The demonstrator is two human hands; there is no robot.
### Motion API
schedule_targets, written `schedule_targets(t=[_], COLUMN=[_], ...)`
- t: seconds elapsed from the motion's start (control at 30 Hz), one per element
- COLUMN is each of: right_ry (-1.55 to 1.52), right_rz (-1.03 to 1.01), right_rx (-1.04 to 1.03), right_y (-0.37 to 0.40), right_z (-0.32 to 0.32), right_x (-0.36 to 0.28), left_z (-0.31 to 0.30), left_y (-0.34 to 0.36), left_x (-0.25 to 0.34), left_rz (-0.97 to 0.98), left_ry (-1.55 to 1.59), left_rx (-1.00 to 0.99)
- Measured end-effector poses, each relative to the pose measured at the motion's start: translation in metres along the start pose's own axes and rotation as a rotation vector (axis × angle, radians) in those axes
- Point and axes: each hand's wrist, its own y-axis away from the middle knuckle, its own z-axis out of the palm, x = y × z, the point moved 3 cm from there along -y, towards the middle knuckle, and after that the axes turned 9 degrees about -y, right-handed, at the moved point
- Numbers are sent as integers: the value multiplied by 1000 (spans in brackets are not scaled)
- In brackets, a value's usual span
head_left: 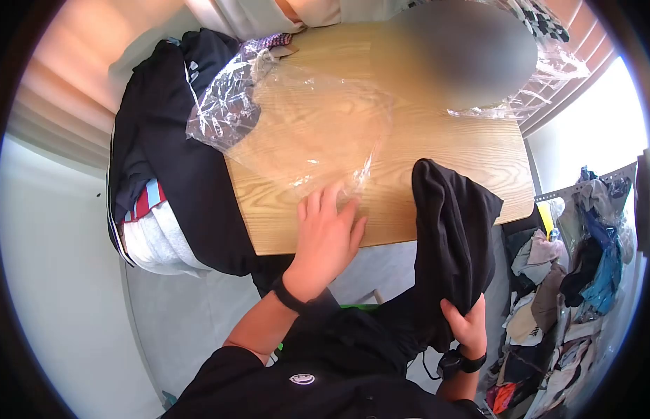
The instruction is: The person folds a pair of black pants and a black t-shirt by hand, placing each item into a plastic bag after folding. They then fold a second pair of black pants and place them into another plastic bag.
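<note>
My left hand [326, 234] lies at the front edge of the wooden table [381, 140], fingers spread, its fingertips on or close to the near edge of a clear plastic bag [311, 126] that lies flat on the tabletop. On the right, my right hand [468, 325] grips the lower end of a folded black garment [454, 237]. The upper part of that garment rests over the table's front right edge. How far the fingers wrap behind the cloth is hidden.
Dark clothes [192, 153] with a white towel-like item [164, 241] are heaped at the left. Crumpled plastic [231, 91] lies beside them. A blurred area covers the back right. Lower right, a rack holds many garments [548, 279]. Curtains [74, 105] hang behind.
</note>
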Motion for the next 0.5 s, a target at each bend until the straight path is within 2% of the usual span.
schedule_targets(t=[0.03, 0.1, 0.23, 0.3, 0.5], right_ry=[19, 40, 92, 95, 137], right_rz=[-29, -58, -122, -135, -140], right_rx=[-29, -57, -150, -185, -251], right_y=[-1, -2, -6, -7, -12], right_z=[0, 0, 3, 5, 8], right_x=[-2, -5, -10, -10, -8], left_z=[4, 5, -5, 3, 10], left_y=[2, 4, -3, -4, -7], left_x=[-4, -9, -13, -18, -34], left_rz=[-5, 30, 26, -4, -82], left_ry=[3, -35, -143, -157, -88], left_rx=[-2, 122, 158, 54, -27])
